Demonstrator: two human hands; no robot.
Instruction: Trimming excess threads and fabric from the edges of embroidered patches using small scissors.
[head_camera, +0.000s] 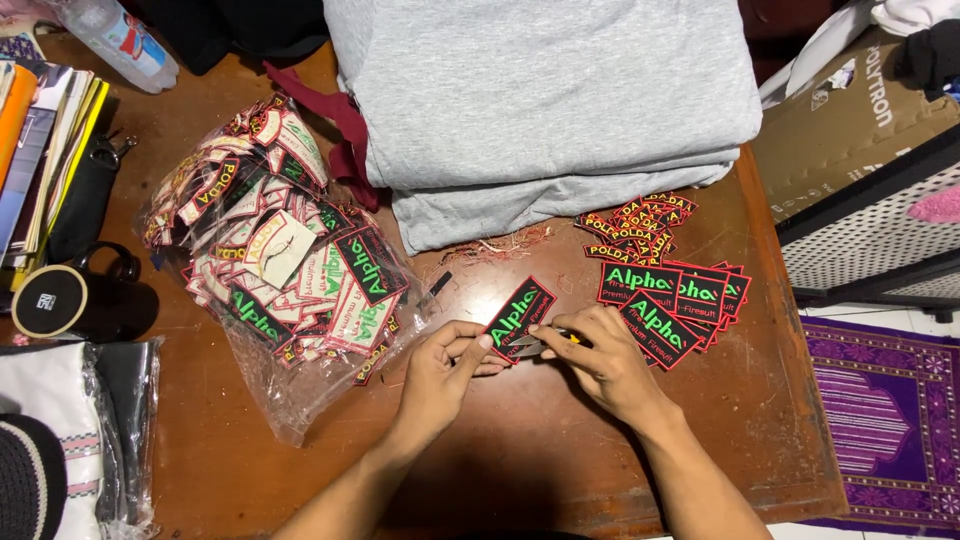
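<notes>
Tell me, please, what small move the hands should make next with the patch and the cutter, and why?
Probably close the small cutter along the patch edge. The left hand pinches the black patch by its lower end, the right hand holds the cutter at its border, and red thread scraps lie near the folded grey cloth.

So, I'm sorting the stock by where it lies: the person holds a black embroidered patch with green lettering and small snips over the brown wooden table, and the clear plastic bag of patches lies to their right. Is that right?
Not quite. The head view shows the clear plastic bag of patches to the person's left, not right. The rest holds: the left hand and right hand hold the black embroidered patch with green lettering and small snips over the brown wooden table.
</notes>
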